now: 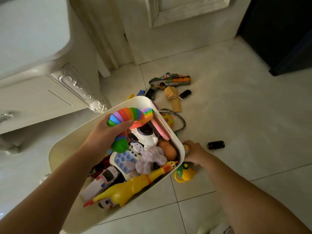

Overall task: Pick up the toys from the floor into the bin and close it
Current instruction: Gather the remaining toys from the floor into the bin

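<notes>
The left hand (pixel 103 134) held a rainbow segmented plastic slug (pixel 125 119) over the cream plastic bin (pixel 70 168), fingers wrapped around it, apparently to drop it in. The bin was already heaped with toys, a yellow rubber chicken (pixel 135 184) and white toy ambulance (pixel 104 179) among them. The right hand (pixel 194 153) reached to the floor just beside the bin's rim, fingers curled on a small toy I could not identify.

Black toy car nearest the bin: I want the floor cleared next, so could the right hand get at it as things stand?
Probably yes: the black toy car lies alone on bare tile just beyond the right hand, nothing between them.
</notes>
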`<state>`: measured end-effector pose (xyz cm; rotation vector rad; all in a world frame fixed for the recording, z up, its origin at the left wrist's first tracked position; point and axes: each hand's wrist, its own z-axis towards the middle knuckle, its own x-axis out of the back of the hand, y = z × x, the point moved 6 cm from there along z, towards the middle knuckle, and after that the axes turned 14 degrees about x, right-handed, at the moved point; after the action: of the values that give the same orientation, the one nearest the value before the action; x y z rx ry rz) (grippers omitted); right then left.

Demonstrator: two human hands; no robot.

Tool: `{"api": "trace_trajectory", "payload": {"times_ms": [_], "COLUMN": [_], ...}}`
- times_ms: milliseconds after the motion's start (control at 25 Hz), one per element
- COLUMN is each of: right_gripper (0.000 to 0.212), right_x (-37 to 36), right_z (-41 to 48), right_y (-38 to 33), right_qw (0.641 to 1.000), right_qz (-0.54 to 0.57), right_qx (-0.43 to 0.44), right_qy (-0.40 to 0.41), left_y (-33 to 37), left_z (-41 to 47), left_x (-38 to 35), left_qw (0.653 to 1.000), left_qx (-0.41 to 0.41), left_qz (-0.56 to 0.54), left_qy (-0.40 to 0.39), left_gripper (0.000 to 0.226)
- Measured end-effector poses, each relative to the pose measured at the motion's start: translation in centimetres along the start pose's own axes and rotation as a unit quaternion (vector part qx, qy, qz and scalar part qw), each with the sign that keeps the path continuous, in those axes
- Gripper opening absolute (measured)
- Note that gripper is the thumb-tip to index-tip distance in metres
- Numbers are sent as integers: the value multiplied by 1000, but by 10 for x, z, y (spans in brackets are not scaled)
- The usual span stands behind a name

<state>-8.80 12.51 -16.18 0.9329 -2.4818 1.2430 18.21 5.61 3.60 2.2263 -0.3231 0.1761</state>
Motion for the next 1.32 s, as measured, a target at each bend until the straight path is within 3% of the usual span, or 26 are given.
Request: {"api": "trace_trajectory", "payload": {"times_ms": [120,160,240,320,400,520,600,720,1040,1200,1320], "right_gripper": [64,59,58,69,85,96,97,91,80,83,78], "right_x": [22,29,37,29,10,-21,-33,-44,-58,-37,19], "right_z": [-10,-17,-34,-55,-68,-72,-72,-72,-64,-70,-86], "right_y": [1,0,0,-1,-2,-4,-1,6,6,6,-10], "right_qw": [983,982,988,983,981,977,955,945,968,999,992], "right_qz": [170,167,77,-18,-78,-188,-293,-327,-249,-40,62], "right_qx": [-66,-83,-111,-120,-102,-29,-2,2,7,6,14], "right_qy": [22,1,-73,-137,-149,-91,-39,7,33,19,109], "left_y": [-27,-36,-52,-63,-66,-68,-69,-77,-104,-110,-123], "left_z": [-10,-14,-20,-26,-32,-39,-43,-50,-63,-64,-56], "left_x": [31,40,50,50,46,38,35,35,65,89,95], "left_qw": [999,998,997,994,993,992,993,994,987,979,973], "left_qx": [36,44,56,63,64,62,65,67,102,115,136], "left_qz": [-10,-16,-39,-74,-91,-102,-99,-84,-75,-10,43], "left_qy": [22,31,41,40,36,28,25,27,98,167,179], "left_gripper": [72,76,78,69,61,55,47,43,43,43,52]}}
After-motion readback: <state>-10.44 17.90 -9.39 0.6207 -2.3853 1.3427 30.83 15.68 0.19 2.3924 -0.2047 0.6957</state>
